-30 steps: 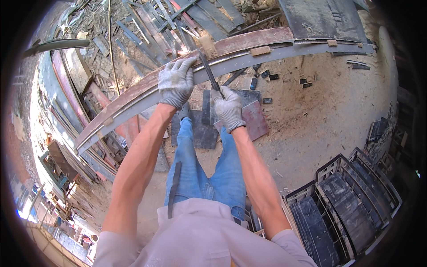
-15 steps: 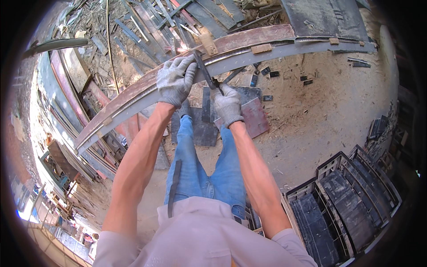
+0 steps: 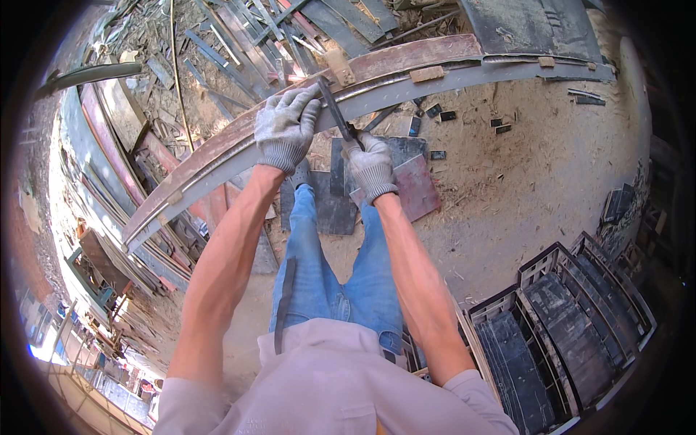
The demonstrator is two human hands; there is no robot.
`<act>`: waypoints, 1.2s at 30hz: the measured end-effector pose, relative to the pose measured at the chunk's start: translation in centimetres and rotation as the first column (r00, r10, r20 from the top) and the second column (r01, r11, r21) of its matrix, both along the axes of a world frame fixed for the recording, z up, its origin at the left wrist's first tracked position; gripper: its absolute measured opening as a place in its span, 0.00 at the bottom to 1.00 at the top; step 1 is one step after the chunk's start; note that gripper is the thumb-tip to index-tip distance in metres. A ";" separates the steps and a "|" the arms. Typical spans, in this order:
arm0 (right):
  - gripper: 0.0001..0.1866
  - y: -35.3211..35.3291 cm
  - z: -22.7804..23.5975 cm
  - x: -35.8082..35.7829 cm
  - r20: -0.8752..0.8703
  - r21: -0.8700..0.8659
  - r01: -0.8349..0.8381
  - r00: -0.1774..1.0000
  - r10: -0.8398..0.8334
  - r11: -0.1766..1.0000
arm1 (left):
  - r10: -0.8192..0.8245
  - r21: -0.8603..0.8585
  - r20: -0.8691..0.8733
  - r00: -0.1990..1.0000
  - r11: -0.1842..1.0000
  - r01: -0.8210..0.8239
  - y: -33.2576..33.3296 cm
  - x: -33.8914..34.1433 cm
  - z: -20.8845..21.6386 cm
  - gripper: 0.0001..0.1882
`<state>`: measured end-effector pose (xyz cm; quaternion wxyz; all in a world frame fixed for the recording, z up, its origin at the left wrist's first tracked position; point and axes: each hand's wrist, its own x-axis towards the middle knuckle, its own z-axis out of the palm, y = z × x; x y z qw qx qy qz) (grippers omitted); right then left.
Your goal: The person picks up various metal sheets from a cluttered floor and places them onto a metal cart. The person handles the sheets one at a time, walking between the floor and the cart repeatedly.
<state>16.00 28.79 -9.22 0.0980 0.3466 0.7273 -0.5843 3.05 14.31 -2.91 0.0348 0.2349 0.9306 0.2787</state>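
A long board edge (image 3: 420, 54) with a reddish-brown top and pale grey side bows across the view in front of me. My left hand (image 3: 287, 125), in a grey knit glove, rests on this board with its fingers stretched out. Just to its right, my right hand (image 3: 370, 163), gloved alike, is closed round the near end of a dark, narrow bar-like tool (image 3: 334, 109). The tool slants forward and left, its far end over the board's edge beside my left fingertips. Its exact kind is unclear, and my glove hides its grip.
Flat dark panels and a reddish panel (image 3: 416, 188) lie on the dusty ground by my feet. Small dark offcuts (image 3: 448, 115) are scattered beyond. Scrap strips (image 3: 239, 65) pile up at far left. Black crates (image 3: 518, 290) holding dark boards stand at near right.
My right hand and the dark tool have shifted very slightly. My left hand stays on the board in nearly the same place.
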 end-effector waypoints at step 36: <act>0.23 0.0 0.9 8.1 0.280 -0.698 0.492 0.856 -0.434 0.521 | -0.053 0.016 0.054 0.997 0.999 0.052 0.0 -0.6 -2.8 0.17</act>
